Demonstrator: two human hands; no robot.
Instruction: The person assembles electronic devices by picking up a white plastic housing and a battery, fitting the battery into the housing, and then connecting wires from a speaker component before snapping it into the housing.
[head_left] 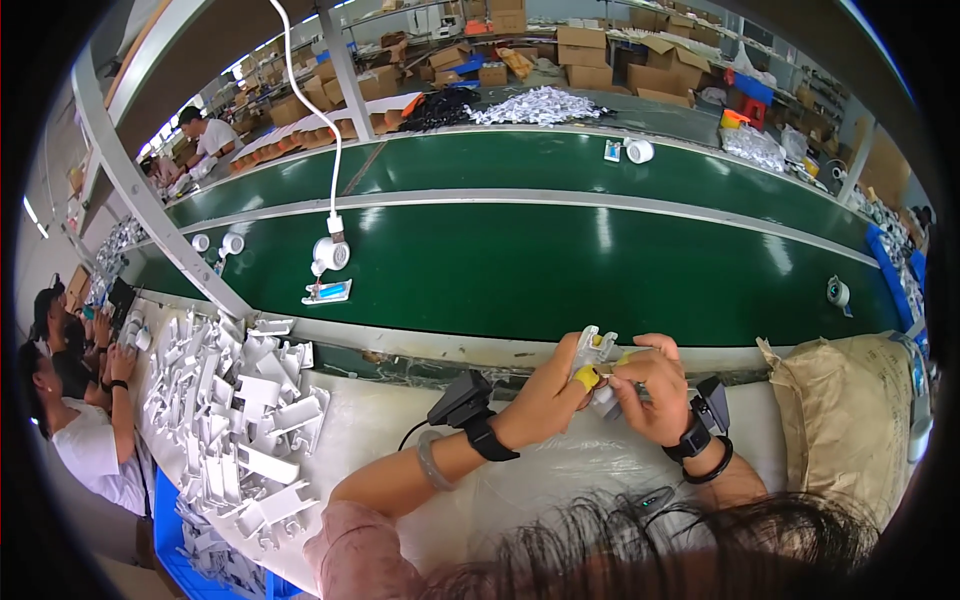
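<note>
My left hand (548, 398) is closed around a white plastic part (596, 341), whose forked end sticks up past the fingers. Against it, the bent fingers of my right hand (662, 392) pinch at something too small to make out. Yellow patches (587, 377) show at the fingertips; whether they are finger covers or part of the piece I cannot tell. A pale rounded piece (605, 402) shows below, partly hidden by the fingers. Both hands are above the near edge of the plastic-covered worktable (500, 480).
A heap of white plastic parts (245, 420) lies on the left, above a blue bin (175, 530). The green conveyor belt (480, 260) carries a white round unit (330, 256) with a wired board. A brown sack (845, 420) stands right; a white cable (335, 130) hangs down. Co-workers (95, 450) sit left.
</note>
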